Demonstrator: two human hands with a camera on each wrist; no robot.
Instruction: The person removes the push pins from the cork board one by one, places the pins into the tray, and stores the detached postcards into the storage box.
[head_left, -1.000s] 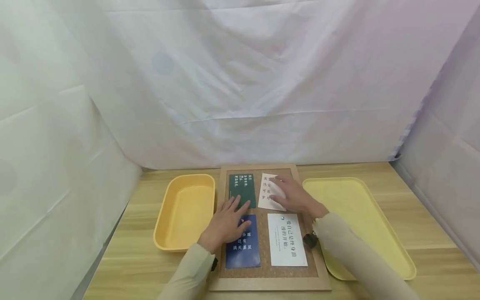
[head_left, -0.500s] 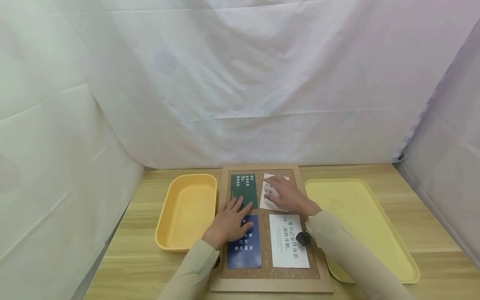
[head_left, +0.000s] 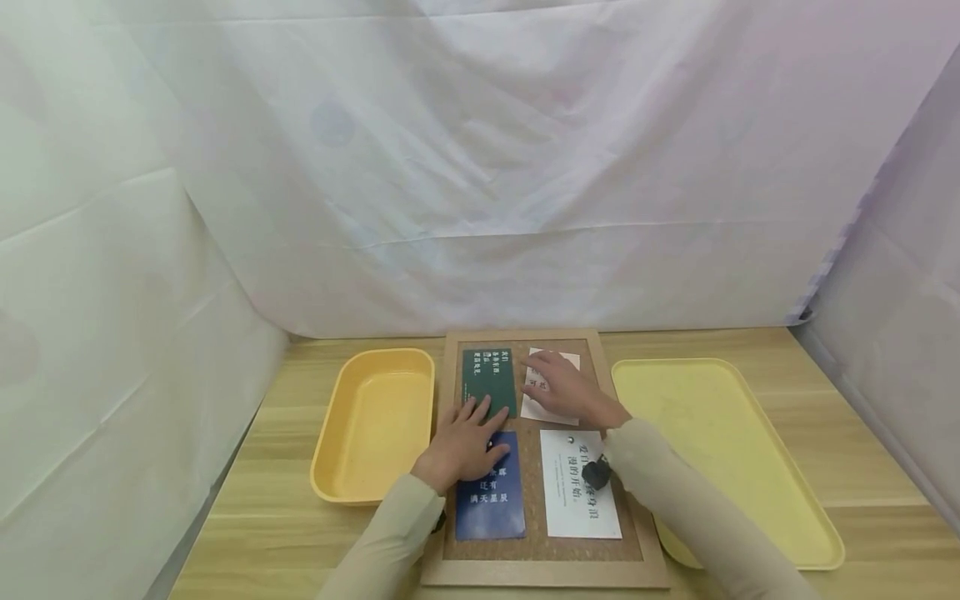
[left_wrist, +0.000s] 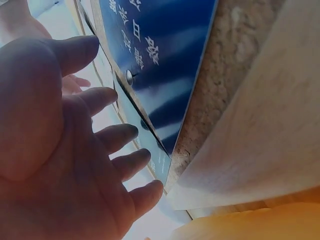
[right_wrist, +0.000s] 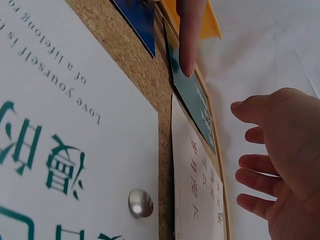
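Has four rectangular blue, green and white paper cards (head_left: 491, 512) on a wood-framed corkboard (head_left: 532, 479), apparently leaving little undone; grasps nothing with relaxed left hand (head_left: 460, 446) or right hand (head_left: 567, 390).

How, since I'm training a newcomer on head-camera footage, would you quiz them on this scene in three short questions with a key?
1. How many cards lie on the corkboard?
2. True or false: in the left wrist view, the left hand has its fingers spread apart and holds nothing.
3. In the head view, which card does the right hand partly cover?

Key: 1. Four. 2. True. 3. The upper-right white card.
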